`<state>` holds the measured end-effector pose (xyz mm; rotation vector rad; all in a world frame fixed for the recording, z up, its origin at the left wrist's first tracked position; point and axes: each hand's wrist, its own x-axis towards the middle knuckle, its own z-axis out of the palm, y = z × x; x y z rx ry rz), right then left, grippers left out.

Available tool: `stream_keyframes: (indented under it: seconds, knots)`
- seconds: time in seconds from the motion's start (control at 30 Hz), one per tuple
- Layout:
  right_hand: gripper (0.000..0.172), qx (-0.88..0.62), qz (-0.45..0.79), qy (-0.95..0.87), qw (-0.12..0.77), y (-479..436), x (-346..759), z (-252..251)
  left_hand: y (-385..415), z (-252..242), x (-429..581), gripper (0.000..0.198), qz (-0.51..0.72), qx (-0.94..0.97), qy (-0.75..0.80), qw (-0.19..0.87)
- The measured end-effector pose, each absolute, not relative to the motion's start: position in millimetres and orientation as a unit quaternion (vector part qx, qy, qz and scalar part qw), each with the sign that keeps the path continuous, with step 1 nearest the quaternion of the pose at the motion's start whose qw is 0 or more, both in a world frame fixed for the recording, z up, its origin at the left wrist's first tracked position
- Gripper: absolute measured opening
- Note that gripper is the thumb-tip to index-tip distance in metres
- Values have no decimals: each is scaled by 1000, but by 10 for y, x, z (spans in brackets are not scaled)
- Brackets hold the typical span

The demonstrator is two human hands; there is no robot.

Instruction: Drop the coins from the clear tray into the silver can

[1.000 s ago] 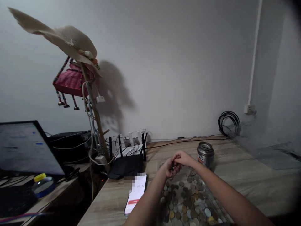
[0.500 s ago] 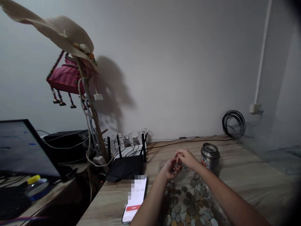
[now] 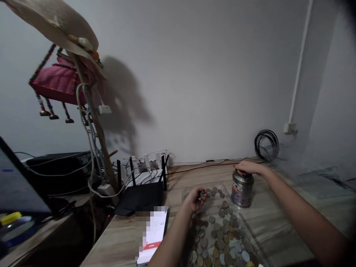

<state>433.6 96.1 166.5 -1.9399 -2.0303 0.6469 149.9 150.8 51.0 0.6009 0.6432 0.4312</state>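
My left hand (image 3: 197, 199) is curled, palm up, around several coins (image 3: 202, 194), just above the clear plastic sheet. My right hand (image 3: 249, 168) is over the top of a metal tin can (image 3: 242, 191) with a printed label. Its fingers are bent down at the lid, and whatever is between the fingertips is hidden. Many silver and brass-coloured coins (image 3: 220, 244) lie spread over the sheet in front of me. A smaller group of coins (image 3: 213, 191) sits near the sheet's far end, right of my left hand.
Left of my forearm lies a phone (image 3: 152, 237) with a lit screen. Behind it stands a black router (image 3: 140, 198) with antennas and cables. A pole with a hat (image 3: 66, 27) and pink bag (image 3: 57, 83) rises at left. Coiled black cable (image 3: 266, 144) leans against the wall.
My right hand has left my left hand's coins and moved right onto the tin's top. The left hand remains curled around coins. The view has turned slightly right.
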Motion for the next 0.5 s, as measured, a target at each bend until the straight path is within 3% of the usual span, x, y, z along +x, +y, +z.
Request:
stream_keyframes:
  seconds: [0.13, 0.5]
  knots:
    - [60, -710, 164, -685, 18, 1079, 4258, 1745, 1487, 522, 1482, 5, 220, 287, 322, 875]
    - [58, -711, 147, -685, -55, 1146, 4307, 1766, 1531, 467, 1482, 5, 234, 292, 336, 864]
